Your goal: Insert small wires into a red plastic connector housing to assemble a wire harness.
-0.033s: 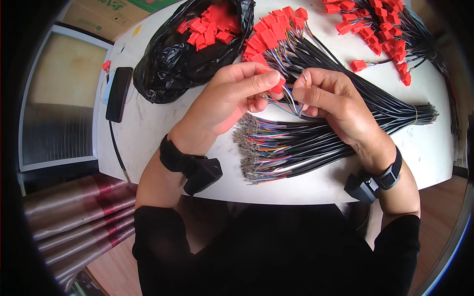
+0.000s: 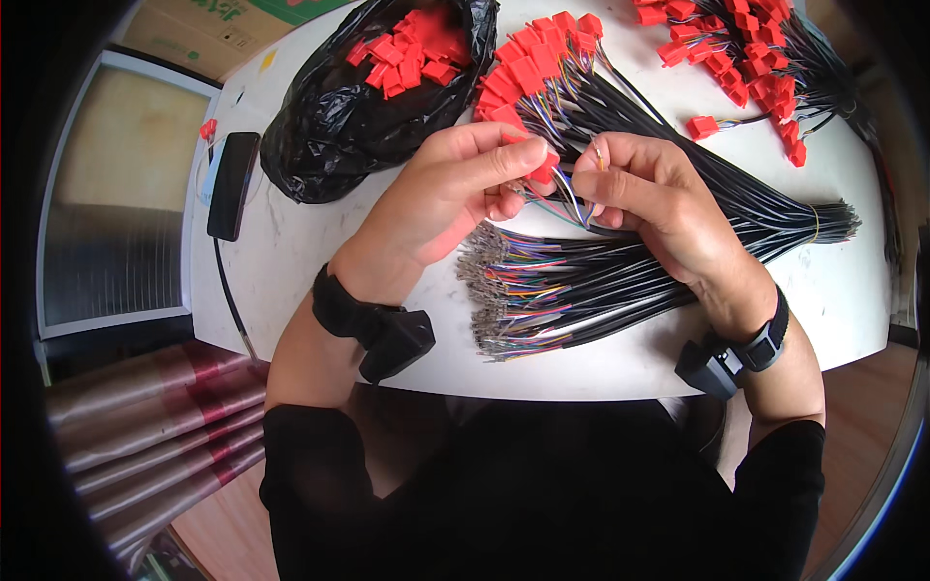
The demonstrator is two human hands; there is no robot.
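My left hand [image 2: 453, 184] pinches a red connector housing [image 2: 544, 170] between thumb and fingers. Several thin coloured wires run from it toward my right hand [image 2: 651, 192], whose thumb and forefinger close on one wire [image 2: 601, 160] with a small metal terminal at its tip. Below my hands lies a fan of black cables [image 2: 601, 312] with coloured wire ends and bare metal terminals [image 2: 486, 290] at the left. Behind, other cables [image 2: 668, 136] of the same bundle carry red housings [image 2: 523, 73]. How far the wires sit inside the held housing is hidden by my fingers.
A black plastic bag [image 2: 315, 136] holding loose red housings [image 2: 407, 53] stands at the back left. Left of it lies a phone [image 2: 233, 186] with a cable. Another housed cable bundle [image 2: 765, 63] is at the back right. A cardboard box [image 2: 208, 34] sits beyond the white table [image 2: 262, 281].
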